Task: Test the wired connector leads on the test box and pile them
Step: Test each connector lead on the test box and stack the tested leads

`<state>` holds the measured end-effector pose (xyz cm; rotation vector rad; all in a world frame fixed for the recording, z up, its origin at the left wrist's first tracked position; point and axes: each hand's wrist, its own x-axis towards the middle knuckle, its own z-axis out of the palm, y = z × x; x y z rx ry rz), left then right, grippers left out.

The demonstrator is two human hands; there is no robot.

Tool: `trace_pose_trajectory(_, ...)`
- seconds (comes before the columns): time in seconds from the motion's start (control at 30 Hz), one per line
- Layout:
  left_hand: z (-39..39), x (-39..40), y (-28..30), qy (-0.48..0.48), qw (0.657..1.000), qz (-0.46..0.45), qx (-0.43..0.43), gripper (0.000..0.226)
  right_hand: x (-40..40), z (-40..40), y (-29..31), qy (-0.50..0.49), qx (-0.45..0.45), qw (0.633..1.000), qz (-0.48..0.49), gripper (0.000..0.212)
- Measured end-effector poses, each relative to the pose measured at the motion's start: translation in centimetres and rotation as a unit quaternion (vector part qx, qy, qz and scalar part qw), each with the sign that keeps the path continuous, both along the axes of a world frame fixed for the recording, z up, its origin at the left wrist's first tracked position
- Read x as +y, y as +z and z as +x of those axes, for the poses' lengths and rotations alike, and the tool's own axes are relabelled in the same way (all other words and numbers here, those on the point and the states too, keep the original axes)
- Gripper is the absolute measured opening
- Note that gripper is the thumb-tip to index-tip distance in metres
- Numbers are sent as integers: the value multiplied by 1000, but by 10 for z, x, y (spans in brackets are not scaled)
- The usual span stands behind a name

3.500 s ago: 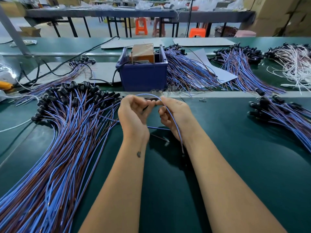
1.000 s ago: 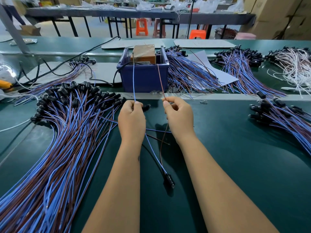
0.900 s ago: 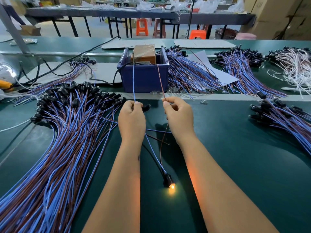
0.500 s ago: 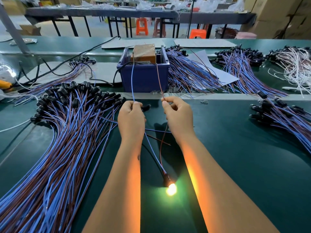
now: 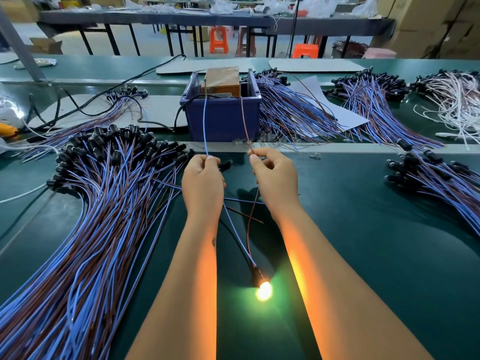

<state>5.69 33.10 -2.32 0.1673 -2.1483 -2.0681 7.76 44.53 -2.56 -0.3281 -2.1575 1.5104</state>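
Left hand (image 5: 203, 181) pinched the blue wire (image 5: 204, 126) of one lead; right hand (image 5: 275, 175) pinched its brown wire (image 5: 244, 120). Both wire ends reached up into the blue bin (image 5: 223, 118) holding the orange-brown test box (image 5: 220, 80); exact contact points were too small to tell. The lead's black connector (image 5: 257, 278) lay on the green surface (image 5: 376, 242) between the forearms, its lamp (image 5: 264, 291) glowing orange-white.

Judgement: this was the test step, and the lit lamp read as a pass. To do it well, hold each bare end steady on its own contact, keep the two wires apart so they do not short, and wait for a steady glow rather than a flicker before lifting off. Then pile the lead, connector ends aligned with the others.

Counts: one lead in hand, one lamp lit, one bin, one test box. Bundles visible: a large pile (image 5: 98, 203) at left, a smaller one (image 5: 122, 100) behind it, one (image 5: 291, 113) right of the bin, one (image 5: 371, 100) farther right, one white-wired bundle (image 5: 452, 97), one (image 5: 436, 183) at right near edge. Six bundles; individual leads too many to count. Which pile took tested leads could not be told.
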Motion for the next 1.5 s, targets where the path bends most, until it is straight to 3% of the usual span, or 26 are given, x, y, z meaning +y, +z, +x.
trace_pose_trajectory(0.67, 0, 0, 0, -1, 1000, -10, 4, 20, -1, 0, -1, 0, 12, 1000, 3, 13)
trace_pose_trajectory(0.87, 3, 7, -1, -51, 991, -117, 50, 23, -17, 1, -1, 29, 79, 996, 42, 18)
trace_pose_trajectory(1.07, -1, 7, 0, -100, 994, 17, 38, 38, -21, 1, 0, 40, 85, 995, 31, 22)
trace_pose_trajectory(1.17, 0, 7, 1, -126, 991, 27, 23, 42, -19, 3, 1, 34, 95, 995, 0, 17)
trace_pose_trajectory(1.37, 0, 4, 3, -140, 987, 80, -10, 29, -18, 8, 5, 39, 84, 994, -65, 17)
trace_pose_trajectory(1.5, -2, 1, 4, -120, 986, 108, -31, 32, -18, 8, 4, 53, 71, 995, -49, 7)
